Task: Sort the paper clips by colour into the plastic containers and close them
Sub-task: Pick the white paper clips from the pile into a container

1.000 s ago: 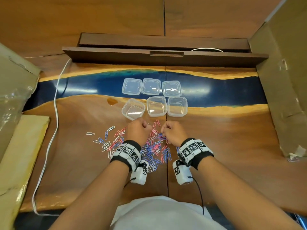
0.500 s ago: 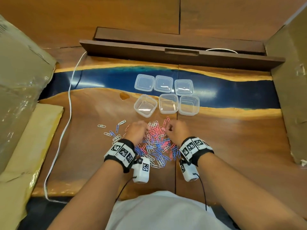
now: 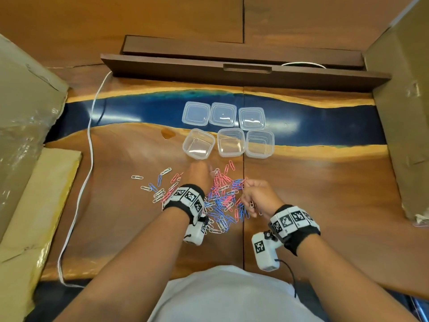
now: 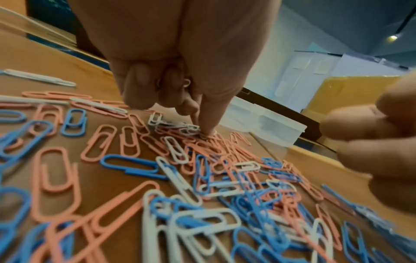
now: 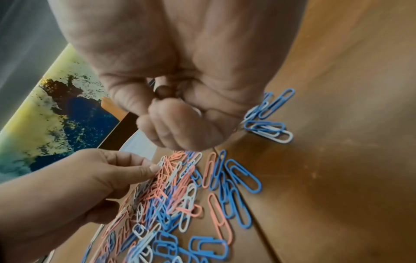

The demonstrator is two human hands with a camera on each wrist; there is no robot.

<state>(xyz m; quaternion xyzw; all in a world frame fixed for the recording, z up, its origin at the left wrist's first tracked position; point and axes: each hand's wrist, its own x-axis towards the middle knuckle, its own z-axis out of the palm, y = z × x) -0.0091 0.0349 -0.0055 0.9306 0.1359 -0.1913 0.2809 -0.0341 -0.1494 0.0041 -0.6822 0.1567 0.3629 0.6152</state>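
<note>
Paper clips (image 3: 220, 201) in pink, blue and white lay heaped on the desk (image 3: 325, 194) near its front edge, with a thinner scatter trailing toward the left edge. Beyond the heap, toward the back edge, three clear plastic containers (image 3: 231, 142) stood in a row with nothing in them, the leftmost one turned askew, and three lids (image 3: 222, 114) lay in a row just behind them on the blue resin strip.

Half a second earlier both hands had been down in the heap side by side. Since then the right hand (image 3: 257, 197) had drawn back toward the front edge and lifted off the clips; its fingers were curled into a loose fist, and white clips showed at the edge of the palm and a cluster of blue and white clips (image 5: 269, 119) stuck out of its grip in the right wrist view. The left hand (image 3: 200, 175) had stayed at the far side of the heap, just short of the leftmost container. Its fingers were curled, with the loop of a white clip (image 4: 186, 83) showing between them, while one fingertip (image 4: 208, 130) pressed down on white clips at the edge of the pile.

A white cable (image 3: 89, 145) ran along the left side of the desk, and cardboard boxes (image 3: 401, 112) stood at both side edges.
</note>
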